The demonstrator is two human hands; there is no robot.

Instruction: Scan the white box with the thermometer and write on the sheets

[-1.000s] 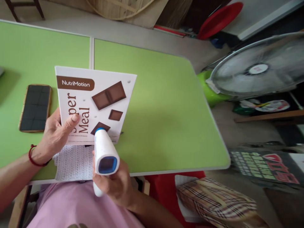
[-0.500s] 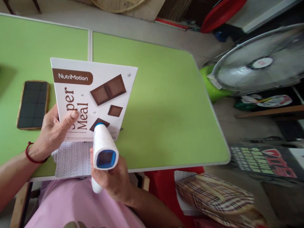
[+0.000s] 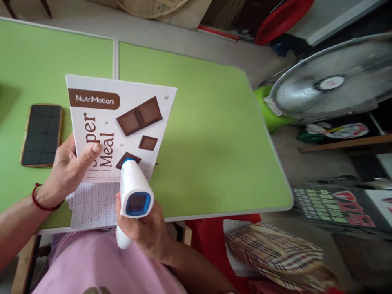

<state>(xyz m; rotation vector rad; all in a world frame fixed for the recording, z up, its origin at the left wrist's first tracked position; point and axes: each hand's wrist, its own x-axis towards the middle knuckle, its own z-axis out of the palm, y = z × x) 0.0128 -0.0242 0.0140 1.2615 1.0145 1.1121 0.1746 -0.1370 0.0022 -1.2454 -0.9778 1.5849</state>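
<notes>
My left hand [image 3: 69, 163] grips the lower left edge of a white NutriMotion box [image 3: 131, 94], thumb on its front and fingers out of sight behind. Brown chocolate pieces and the word "Meal" are printed on that face, which is tilted up toward me. Wrapped around the handle of a white and blue infrared thermometer [image 3: 134, 179] is my right hand [image 3: 147, 232]. The thermometer's far end overlaps the lowest chocolate picture; whether it touches the box I cannot tell. Its small screen, facing me, looks dark. Under the box lies a sheet covered in writing [image 3: 94, 206].
A phone in a tan case [image 3: 42, 135] rests on the green table [image 3: 211, 134], left of the box. Beyond the table's right end stands a large fan [image 3: 330, 81]. A plaid cloth item [image 3: 275, 249] lies on a red seat [image 3: 203, 241] below the near edge.
The background at the right has shifted slightly left in view. My hands, the box and the thermometer stay nearly in place.
</notes>
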